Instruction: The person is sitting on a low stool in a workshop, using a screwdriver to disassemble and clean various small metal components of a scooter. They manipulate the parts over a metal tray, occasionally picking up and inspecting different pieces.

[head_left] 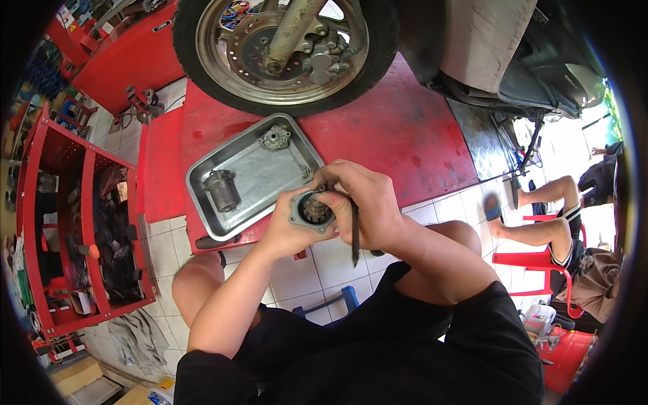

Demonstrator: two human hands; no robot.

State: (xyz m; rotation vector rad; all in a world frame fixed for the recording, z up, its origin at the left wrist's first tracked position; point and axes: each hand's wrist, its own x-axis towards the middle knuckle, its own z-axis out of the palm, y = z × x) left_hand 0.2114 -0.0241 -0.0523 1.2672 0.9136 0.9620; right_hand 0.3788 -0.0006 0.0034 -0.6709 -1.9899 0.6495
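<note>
My left hand [282,229] is wrapped round a grey metal housing [295,211] with a round bore and bolt ears, held above the near edge of a metal tray [260,170]. Toothed or ribbed metal parts [315,210] show inside the bore. My right hand [364,202] is closed against the housing, its thumb at the bore's mouth. A dark slim tool [355,236] is gripped in its fingers and points down toward me; its other end is hidden. In the tray lie a cylindrical metal canister [222,191], a grey metal cover [275,137] and a small part near my fingers.
The tray rests on a red platform [405,145] beneath a motorcycle's front wheel [283,104]. A red shelf rack [88,209] full of parts stands left. At right a person [560,233] sits by a red chair [530,260]. A blue stool [349,297] is between my legs.
</note>
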